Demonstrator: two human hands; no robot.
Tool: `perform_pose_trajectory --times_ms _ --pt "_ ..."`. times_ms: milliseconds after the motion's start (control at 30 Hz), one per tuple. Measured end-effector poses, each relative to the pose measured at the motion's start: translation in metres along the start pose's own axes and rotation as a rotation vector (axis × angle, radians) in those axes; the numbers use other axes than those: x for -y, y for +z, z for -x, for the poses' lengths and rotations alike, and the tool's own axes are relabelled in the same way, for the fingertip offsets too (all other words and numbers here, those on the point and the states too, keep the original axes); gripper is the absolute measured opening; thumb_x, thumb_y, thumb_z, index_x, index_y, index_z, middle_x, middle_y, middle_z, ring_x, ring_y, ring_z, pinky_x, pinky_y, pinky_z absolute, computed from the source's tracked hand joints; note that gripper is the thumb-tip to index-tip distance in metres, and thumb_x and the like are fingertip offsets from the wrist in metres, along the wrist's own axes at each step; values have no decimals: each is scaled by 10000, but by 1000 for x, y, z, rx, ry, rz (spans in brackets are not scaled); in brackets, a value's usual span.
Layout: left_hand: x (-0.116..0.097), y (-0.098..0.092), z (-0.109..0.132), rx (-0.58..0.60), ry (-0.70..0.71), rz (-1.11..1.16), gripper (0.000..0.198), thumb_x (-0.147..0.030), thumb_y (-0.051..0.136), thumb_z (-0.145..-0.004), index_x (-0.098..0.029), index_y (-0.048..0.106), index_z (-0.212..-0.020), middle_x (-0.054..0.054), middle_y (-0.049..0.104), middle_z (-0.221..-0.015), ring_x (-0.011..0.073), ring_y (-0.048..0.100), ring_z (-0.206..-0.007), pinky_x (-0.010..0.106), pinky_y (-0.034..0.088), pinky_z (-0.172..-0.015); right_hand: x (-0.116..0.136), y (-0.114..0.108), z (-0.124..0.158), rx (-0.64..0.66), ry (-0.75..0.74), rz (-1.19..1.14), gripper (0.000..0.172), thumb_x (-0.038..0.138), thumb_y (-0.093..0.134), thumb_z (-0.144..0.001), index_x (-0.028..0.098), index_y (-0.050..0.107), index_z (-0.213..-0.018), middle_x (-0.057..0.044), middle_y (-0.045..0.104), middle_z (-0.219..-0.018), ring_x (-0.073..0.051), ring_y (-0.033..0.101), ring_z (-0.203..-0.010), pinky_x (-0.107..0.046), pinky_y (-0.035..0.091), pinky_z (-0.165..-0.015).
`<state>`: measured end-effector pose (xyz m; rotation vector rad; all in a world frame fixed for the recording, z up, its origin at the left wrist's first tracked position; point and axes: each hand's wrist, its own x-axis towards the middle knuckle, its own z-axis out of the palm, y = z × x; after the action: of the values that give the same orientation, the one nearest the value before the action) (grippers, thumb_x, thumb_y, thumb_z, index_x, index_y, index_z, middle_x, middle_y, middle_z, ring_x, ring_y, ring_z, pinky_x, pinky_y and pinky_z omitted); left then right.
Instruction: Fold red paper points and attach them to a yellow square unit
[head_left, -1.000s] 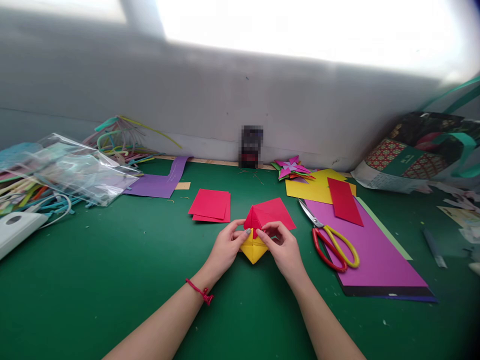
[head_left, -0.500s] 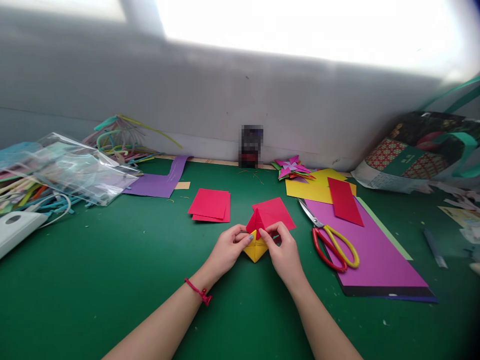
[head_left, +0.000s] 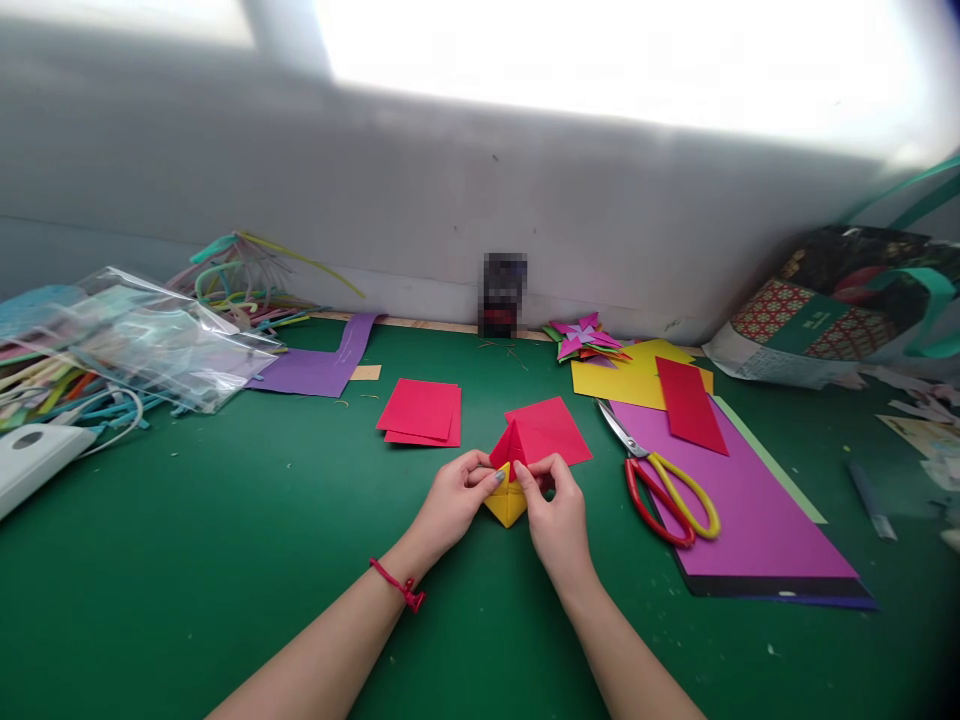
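A folded red and yellow paper piece (head_left: 508, 508) is held low over the table between my two hands. My left hand (head_left: 457, 496) pinches its left side, thumb on the yellow flap. On the other side, my right hand (head_left: 555, 505) grips it with thumb and fingers close to the red middle. Its red peak points away from me and its yellow tip towards me. Just behind it lies a red paper square (head_left: 551, 432). To the left rest two overlapping red squares (head_left: 418, 410). My fingers hide part of the folds.
Scissors (head_left: 664, 490) lie partly on purple sheets (head_left: 765, 520) at the right. Behind are a red strip (head_left: 690, 405), yellow paper (head_left: 615, 382) and folded paper stars (head_left: 586, 336). At left are purple paper (head_left: 311, 372), a plastic sleeve (head_left: 180, 340) and a white power strip (head_left: 37, 455).
My right hand has shifted slightly left and its thumb sits differently on the paper piece. My left hand keeps its pinch. Other things stay put.
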<state>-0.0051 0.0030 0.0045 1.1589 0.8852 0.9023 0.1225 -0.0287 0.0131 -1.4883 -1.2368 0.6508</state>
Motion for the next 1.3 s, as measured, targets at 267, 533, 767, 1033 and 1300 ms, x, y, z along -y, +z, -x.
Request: perform_pose_trajectory --times_ms 267,533,767,1033,1300 --pt "1 -1 0 4 1 10 232 -366 556 -736 -154 470 -778 -39 496 -563 103 479 -576 203 376 -568 -2 1 0 1 21 -23 224 380 521 -770 196 470 -653 19 487 -610 -136 451 -572 -246 393 -537" --pt "-2 2 -2 -6 -19 35 372 -363 566 -726 -156 441 -1008 -10 568 -646 149 557 -677 249 422 -639 -5 -13 -16 126 84 -124 266 433 587 -699 176 525 -729 -21 555 -693 -160 513 -617 -262 429 -552" --pt "-11 7 2 -16 54 -64 241 -385 521 -747 -161 541 -834 24 568 -773 158 537 -744 230 423 -645 -5 -16 -16 227 68 -134 287 444 496 -766 176 553 -680 -4 536 -612 -152 495 -579 -244 401 -519" --pt "-3 4 1 -27 19 -112 257 -406 485 -763 -157 519 -709 -17 484 -642 110 440 -580 203 345 -522 3 -17 -11 367 48 -88 268 405 489 -782 190 492 -624 33 426 -553 -118 404 -525 -222 315 -474" --pt "-9 4 4 76 -4 -110 283 -416 489 -762 -149 482 -666 -33 401 -599 88 356 -540 195 277 -494 6 -29 -16 537 72 -89 371 413 455 -797 195 304 -537 57 253 -540 -92 245 -498 -222 205 -452"
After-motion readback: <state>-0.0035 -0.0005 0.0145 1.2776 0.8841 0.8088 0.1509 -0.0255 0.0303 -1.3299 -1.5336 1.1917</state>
